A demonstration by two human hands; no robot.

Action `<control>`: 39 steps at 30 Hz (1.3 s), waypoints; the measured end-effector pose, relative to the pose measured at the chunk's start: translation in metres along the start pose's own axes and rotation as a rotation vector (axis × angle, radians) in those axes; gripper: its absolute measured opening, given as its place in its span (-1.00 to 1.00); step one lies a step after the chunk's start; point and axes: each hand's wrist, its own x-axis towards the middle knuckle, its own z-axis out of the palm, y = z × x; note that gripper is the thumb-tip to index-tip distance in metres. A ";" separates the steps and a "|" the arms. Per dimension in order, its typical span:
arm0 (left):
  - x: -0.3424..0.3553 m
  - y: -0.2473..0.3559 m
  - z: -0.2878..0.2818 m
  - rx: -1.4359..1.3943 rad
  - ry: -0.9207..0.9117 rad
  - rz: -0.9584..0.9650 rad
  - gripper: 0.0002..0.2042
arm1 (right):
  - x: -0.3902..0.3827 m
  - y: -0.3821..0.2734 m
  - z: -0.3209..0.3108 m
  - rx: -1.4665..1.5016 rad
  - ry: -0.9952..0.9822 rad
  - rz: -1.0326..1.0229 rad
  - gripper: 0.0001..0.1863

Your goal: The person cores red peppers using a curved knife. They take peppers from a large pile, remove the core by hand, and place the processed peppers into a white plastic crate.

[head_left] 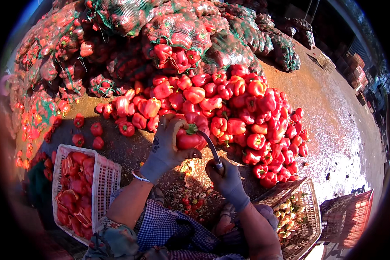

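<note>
My left hand (pixel 161 151), in a grey work glove, grips a whole red bell pepper (pixel 189 141) with its green stem facing up. My right hand (pixel 229 182), gloved alike, is closed around the handle of a curved knife (pixel 212 148). The thin, hooked blade reaches over to the pepper, its tip close to the stem; whether it has cut in, I cannot tell. Just beyond both hands spreads a large heap of whole red peppers (pixel 247 123). Pale seeds and scraps (pixel 187 173) litter the ground beneath them.
On the left stands a pale plastic crate (pixel 107 175) of cut red peppers. At my right, another crate (pixel 313 203) contains pepper cores with green stems, beside a red crate (pixel 349 219). Stuffed mesh sacks (pixel 177 32) are stacked at the back. Wet ground (pixel 333 143) extends right.
</note>
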 end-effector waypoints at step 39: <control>-0.023 0.050 -0.013 -1.098 -0.589 -0.759 -0.35 | -0.002 -0.005 -0.028 0.181 -0.125 -0.148 -0.33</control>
